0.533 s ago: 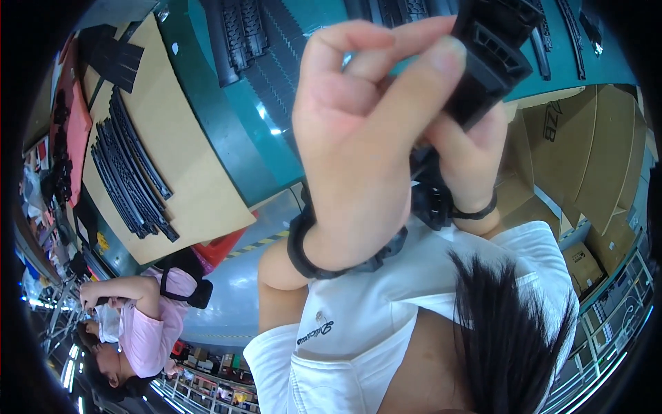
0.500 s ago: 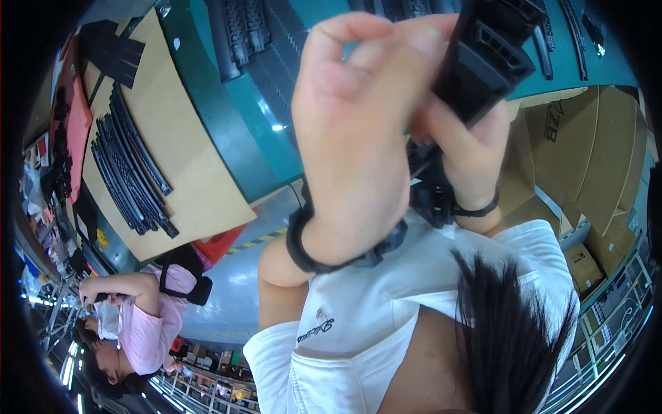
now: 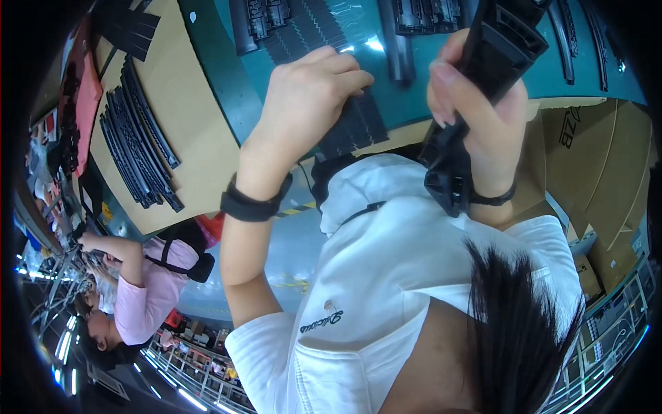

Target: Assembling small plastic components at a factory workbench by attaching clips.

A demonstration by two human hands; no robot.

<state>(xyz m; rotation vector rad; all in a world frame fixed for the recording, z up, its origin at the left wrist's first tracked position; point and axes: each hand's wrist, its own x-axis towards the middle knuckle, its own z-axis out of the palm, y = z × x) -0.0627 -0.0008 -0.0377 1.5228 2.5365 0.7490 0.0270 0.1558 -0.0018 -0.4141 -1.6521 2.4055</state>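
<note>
In my right hand (image 3: 486, 114) is a long black moulded plastic part (image 3: 502, 52) with ribs and hollow pockets. Fingers and thumb wrap round its middle, and its lower end hangs near my shirt. My left hand (image 3: 310, 96) is apart from it, over a black sheet (image 3: 355, 124) with zigzag cut lines on the teal table (image 3: 241, 90). The left fingers are curled and pressed together; whether a small piece is between them is hidden.
More black moulded parts (image 3: 403, 48) lie along the table. To the left, a cardboard sheet (image 3: 196, 138) bears a row of slim black strips (image 3: 134, 145). Open cardboard boxes (image 3: 579, 159) stand at the right. A person in pink (image 3: 148, 297) works at the lower left.
My left hand has left the black plastic part and moved left to the zigzag-cut sheet. My right hand still holds the part, shifted slightly right.
</note>
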